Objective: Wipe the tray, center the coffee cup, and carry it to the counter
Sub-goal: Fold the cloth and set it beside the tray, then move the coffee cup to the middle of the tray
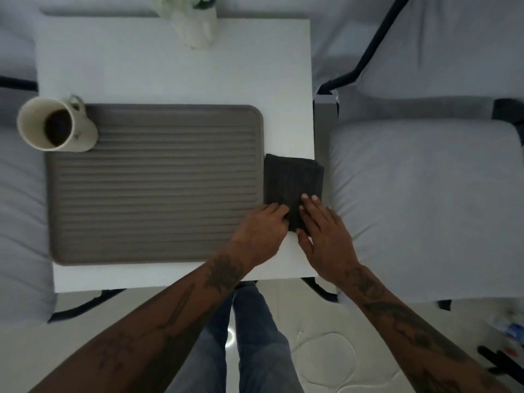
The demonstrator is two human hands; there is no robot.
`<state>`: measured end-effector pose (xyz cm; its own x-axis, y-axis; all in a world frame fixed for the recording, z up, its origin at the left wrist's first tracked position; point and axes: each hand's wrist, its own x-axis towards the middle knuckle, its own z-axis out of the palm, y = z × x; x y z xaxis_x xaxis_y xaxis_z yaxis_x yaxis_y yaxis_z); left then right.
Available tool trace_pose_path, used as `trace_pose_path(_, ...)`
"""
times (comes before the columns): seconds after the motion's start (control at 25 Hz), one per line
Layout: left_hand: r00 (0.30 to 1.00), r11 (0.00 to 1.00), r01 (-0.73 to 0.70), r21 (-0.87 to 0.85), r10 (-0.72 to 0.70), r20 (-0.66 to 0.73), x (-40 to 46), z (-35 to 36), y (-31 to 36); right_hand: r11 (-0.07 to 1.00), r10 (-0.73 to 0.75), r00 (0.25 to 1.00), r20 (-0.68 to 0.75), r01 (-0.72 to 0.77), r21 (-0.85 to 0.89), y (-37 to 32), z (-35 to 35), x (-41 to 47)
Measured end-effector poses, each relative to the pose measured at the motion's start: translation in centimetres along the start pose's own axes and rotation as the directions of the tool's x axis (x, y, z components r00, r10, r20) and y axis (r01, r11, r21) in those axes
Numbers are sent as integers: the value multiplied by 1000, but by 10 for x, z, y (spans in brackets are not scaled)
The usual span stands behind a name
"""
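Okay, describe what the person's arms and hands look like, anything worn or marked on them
Both forearms are bare, with no sleeves in view. Dark tattoos run along each forearm up to the wrist, including a flower-like design near the left wrist. The left hand and right hand wear no gloves; no rings or watch are visible, though the picture is soft. Fingernails are short and unpainted.

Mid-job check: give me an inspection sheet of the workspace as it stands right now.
Surface: white table, no spills visible.
Job's things: ribbed grey tray lies flat; coffee cup sits at its far-left corner, not centred, coffee inside; dark folded cloth on the table beside the tray's right edge.
Clutter: white vase at the far edge.
Grippers: left hand and right hand both on the cloth's near end.
Cables: thin white cord on the floor.
Surroundings: grey cushioned seats left and right.
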<state>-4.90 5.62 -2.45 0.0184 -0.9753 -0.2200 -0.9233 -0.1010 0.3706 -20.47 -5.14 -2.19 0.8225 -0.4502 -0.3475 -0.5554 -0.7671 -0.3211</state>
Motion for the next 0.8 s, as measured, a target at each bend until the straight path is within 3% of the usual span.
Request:
trace_pose_path(0.08, 997, 989, 32, -143, -42, -68, -6, -12, -2, 1000, 16, 1000, -3, -16, 24, -12, -14, 8)
trace_pose_path(0.16, 959, 937, 115, -329, -191, -210, -29, -34, -15, 989, 38, 999, -28, -33, 143, -39, -35, 24)
trace_pose_path(0.32, 727, 805, 336, -488, -552, -409, -118, -101, -86, 891, -48, 997, -62, 71, 448, -137, -74, 77)
trace_pose_path(0.4, 618, 763, 407, -503, -635, -463, -165, -134, -133, 834, -118, 987, -106, 156, 528, -191, -86, 107)
trace_pose_path(0.48, 568, 740, 454, -496, -669, -479, -200, -159, -182, 815, -147, 979, -140, 200, 543, -243, -87, 138)
trace_pose_path(0.64, 583, 733, 457, -504, -674, -453, -226, -172, -269, 803, -135, 979, -155, 200, 561, -314, -67, 184)
trace_pose_path(0.8, 699, 709, 457, -536, -659, -276, -216, -153, -323, 832, -147, 986, -84, 169, 529, -339, -36, 215)
